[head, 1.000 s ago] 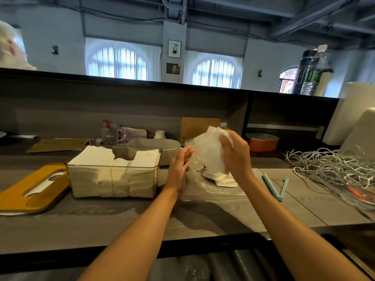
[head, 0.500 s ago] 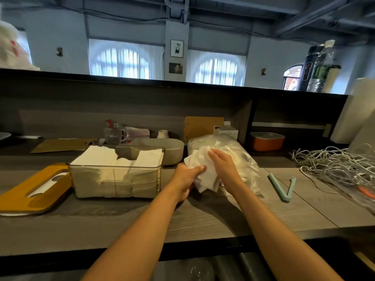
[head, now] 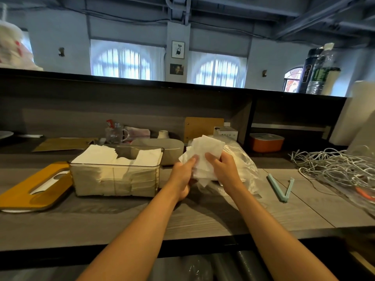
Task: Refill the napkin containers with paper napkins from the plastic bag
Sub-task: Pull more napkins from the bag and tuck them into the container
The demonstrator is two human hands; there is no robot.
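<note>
A bunch of white paper napkins [head: 205, 157] is gripped by both hands just above the grey wooden counter [head: 203, 216], about mid-scene. The left hand [head: 182, 175] is curled around the lower left edge of the stack, fingers wrapped on the paper, and the right hand [head: 222, 169] is clamped on the right side with the thumb laid across the front. So neither hand is loose — both are closed on the napkins.

The clear plastic bag [head: 243, 165] is seen right behind and to the right of the hands, crumpled on the counter, touching or nearly touching the right wrist. Whether more napkins are left inside can't really be told through the crinkled plastic.

To the left of the hands the transparent napkin container [head: 115, 175] is parked, lid off, with folded napkins packed in it — 2 piles are stacked above the rim at the left and right ends, with a lower dip between them. Its yellow lid [head: 26, 189], slot facing up, is laid flat on the counter at the far left, just beside the container.

A beige oval box [head: 170, 149] is tucked just behind the container. A light-blue bag clip [head: 281, 187] is left open in a V shape to the right of the bag, and a tangle of white cables [head: 332, 167] is piled further right. An orange tub [head: 265, 141] is sat in the back cubby.
</note>
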